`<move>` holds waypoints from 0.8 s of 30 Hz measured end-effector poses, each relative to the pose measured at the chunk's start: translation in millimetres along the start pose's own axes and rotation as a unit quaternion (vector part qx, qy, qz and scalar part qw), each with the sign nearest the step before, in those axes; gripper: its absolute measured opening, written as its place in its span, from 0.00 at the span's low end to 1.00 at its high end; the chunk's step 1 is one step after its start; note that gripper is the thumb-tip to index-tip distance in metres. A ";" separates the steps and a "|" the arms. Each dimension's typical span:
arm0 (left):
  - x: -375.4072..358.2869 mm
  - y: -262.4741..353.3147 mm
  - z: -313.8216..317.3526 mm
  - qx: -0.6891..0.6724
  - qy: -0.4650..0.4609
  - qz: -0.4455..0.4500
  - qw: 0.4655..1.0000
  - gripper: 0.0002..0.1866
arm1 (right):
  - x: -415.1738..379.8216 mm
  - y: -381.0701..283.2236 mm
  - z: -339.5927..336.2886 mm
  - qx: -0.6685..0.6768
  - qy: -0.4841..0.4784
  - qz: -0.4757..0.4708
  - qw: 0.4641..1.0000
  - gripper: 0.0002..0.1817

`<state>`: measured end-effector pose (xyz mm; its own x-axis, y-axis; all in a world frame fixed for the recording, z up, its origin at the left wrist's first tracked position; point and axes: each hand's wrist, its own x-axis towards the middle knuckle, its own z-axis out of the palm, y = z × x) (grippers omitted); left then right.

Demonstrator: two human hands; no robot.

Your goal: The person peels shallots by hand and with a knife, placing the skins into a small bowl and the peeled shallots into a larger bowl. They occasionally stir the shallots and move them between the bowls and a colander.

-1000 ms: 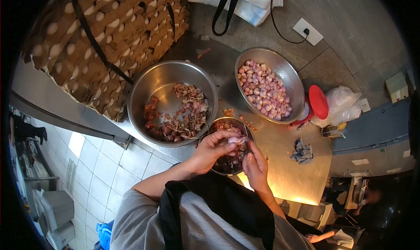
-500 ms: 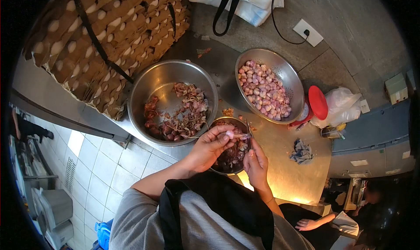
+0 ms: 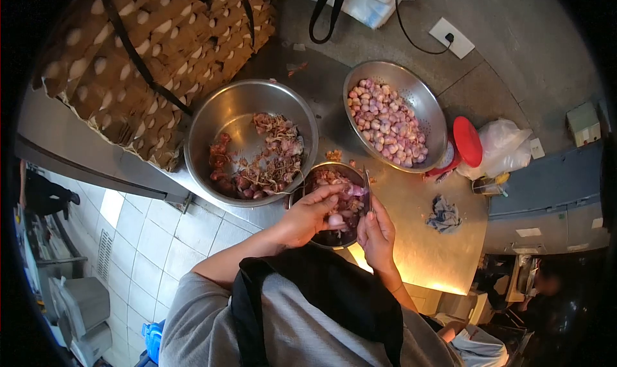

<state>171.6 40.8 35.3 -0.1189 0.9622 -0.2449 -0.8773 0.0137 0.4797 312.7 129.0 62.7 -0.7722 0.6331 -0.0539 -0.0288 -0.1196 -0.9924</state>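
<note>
My left hand (image 3: pixel 307 216) is closed around a peeled pinkish shallot (image 3: pixel 335 220), which shows below its fingers. A strip of purple skin (image 3: pixel 353 190) stretches from its fingertips toward the blade. My right hand (image 3: pixel 377 233) grips a small knife (image 3: pixel 366 188), blade pointing away from me. Both hands are over a small metal bowl (image 3: pixel 339 245) of shallot skins, partly hidden by them. Left of it, a large steel pot (image 3: pixel 307 107) contains unpeeled shallots with dry roots. Peeled shallots (image 3: pixel 387 124) fill much of a perforated steel colander (image 3: pixel 424 94) behind to the right.
Stacked egg trays (image 3: pixel 154 58) with black straps stand at the back left. A red lid (image 3: pixel 468 141), a plastic bag (image 3: pixel 501 147) and a crumpled cloth (image 3: pixel 443 214) are on the right of the steel counter (image 3: pixel 411 238). Another person's sleeve (image 3: pixel 479 346) shows at lower right.
My left hand has lowered slightly toward me, and the shallot has moved from the fingertips to under the fingers. The other person's hand at lower right has gone from sight.
</note>
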 end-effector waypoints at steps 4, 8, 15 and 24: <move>-0.6 1.0 2.2 -0.058 -0.038 -0.058 0.996 0.19 | 2.6 5.9 -3.3 -0.009 0.013 -0.013 1.000 0.23; 1.9 -0.3 -4.0 -0.010 -0.047 0.000 0.999 0.23 | 5.8 0.8 -6.0 -0.006 0.041 -0.011 0.999 0.23; -2.5 7.1 5.3 0.200 0.029 0.122 0.972 0.36 | 7.3 -8.8 4.3 -0.012 0.017 -0.006 1.000 0.24; 2.9 23.9 0.2 0.339 0.073 0.188 0.919 0.43 | 4.9 -5.4 -13.5 0.034 -0.138 0.104 0.984 0.25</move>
<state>150.4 44.0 46.2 -0.4589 0.8875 -0.0421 -0.2767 -0.0977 0.9560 317.7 143.1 66.4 -0.9088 0.3579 -0.2144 0.1138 -0.2817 -0.9527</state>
